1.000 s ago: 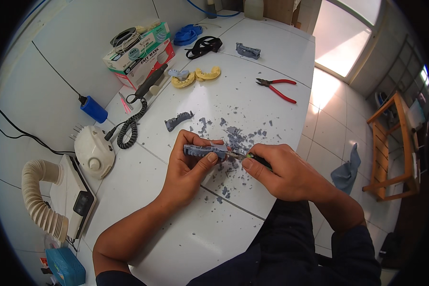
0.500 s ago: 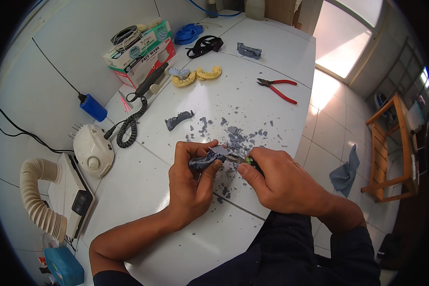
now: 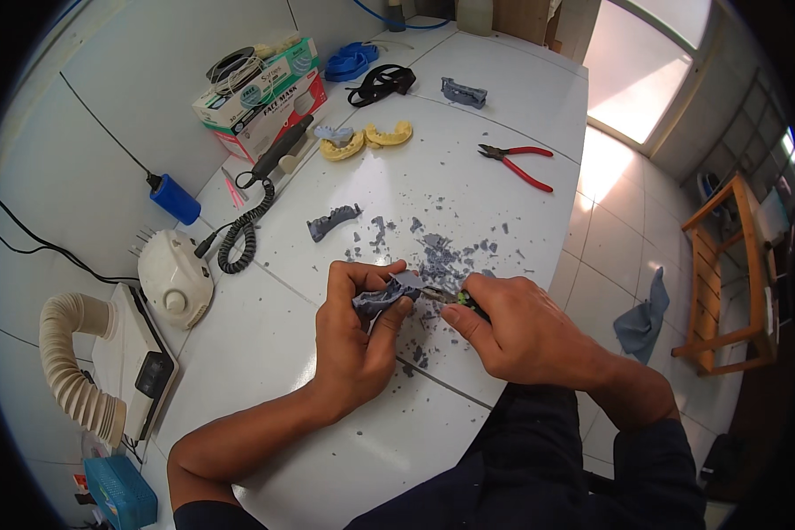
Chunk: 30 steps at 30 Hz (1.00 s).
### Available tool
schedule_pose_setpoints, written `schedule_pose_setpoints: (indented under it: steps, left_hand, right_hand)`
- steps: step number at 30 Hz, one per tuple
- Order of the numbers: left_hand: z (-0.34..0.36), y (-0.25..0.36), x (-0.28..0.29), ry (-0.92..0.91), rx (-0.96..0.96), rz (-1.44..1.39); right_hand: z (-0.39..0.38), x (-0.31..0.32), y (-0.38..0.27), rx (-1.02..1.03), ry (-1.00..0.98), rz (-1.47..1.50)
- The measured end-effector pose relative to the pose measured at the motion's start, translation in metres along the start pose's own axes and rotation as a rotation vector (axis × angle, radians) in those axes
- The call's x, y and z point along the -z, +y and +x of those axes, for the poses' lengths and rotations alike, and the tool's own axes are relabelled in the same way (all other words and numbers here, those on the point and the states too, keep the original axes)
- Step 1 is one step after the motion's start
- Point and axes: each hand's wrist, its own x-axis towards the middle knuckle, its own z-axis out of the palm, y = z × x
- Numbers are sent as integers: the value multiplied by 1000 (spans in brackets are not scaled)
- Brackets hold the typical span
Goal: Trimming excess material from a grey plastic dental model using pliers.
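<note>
Tilted since a second ago, the grey dental model (image 3: 375, 302) is pinched in the left hand (image 3: 353, 334); the right hand (image 3: 532, 334) grips a green-handled tool (image 3: 438, 295).

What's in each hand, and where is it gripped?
The left hand pinches a grey moulded piece near its right end; the right hand grips a metal-tipped tool by its dark-and-green handle.

Place: a small dental workshop, as is suggested by what is laid out.
Casts: yellow arch-shaped casts (image 3: 387, 140) are set out on a white table (image 3: 318, 459).
Model work: a grey toothed model (image 3: 375, 302) is held near scattered shavings (image 3: 437, 256).
Equipment: a corded handpiece (image 3: 283, 148), a ribbed hose (image 3: 57, 353) and red-handled cutters (image 3: 502, 154) are kept within reach.
</note>
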Motion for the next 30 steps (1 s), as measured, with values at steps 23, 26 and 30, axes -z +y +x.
schedule_pose_setpoints:
  steps: [23,26,30]
  left_hand:
    - [21,-21,22,-291,499,-1095]
    - [22,-25,22,-282,501,-1146]
    - [20,-24,22,-277,501,-1148]
  right_hand:
    - [3,25,35,227,-189,371]
    - [-2,23,30,263,-52,216]
    - [-3,18,20,226,-54,225]
